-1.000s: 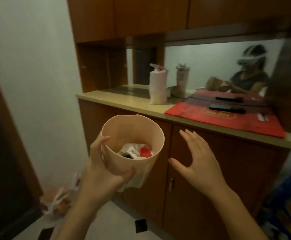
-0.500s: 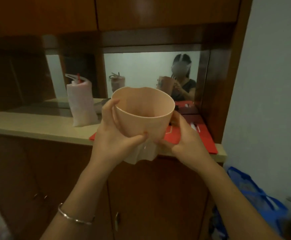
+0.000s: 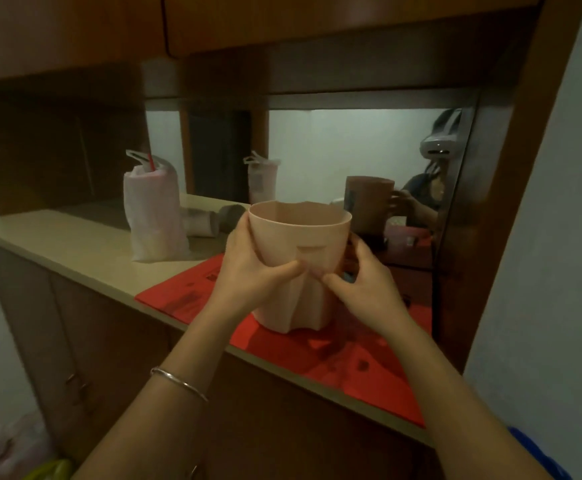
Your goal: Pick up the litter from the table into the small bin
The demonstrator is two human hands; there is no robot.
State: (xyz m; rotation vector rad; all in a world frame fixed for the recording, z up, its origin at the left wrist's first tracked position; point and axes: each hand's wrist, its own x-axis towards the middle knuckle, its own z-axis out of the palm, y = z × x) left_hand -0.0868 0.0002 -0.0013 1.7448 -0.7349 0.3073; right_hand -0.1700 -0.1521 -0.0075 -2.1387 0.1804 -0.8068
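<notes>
The small pale-pink bin (image 3: pixel 300 233) stands upright on a red paper sheet (image 3: pixel 282 344) on the counter. My left hand (image 3: pixel 248 271) wraps its left side with the thumb across the front. My right hand (image 3: pixel 362 285) grips its right side. The inside of the bin is hidden from this angle. A drink cup in a white plastic bag (image 3: pixel 152 213) with a red straw stands on the beige counter (image 3: pixel 75 240), left of the bin.
A mirror (image 3: pixel 352 150) behind the counter reflects the bin and a person. A paper roll (image 3: pixel 201 221) lies behind the bagged cup. Wooden cabinet doors (image 3: pixel 102 341) sit below, upper cabinets overhead. A white wall is at the right, bags on the floor at lower left.
The bin has come up from in front of the cabinet onto the red sheet on the counter. My right hand, free a second ago, has closed on the bin's side.
</notes>
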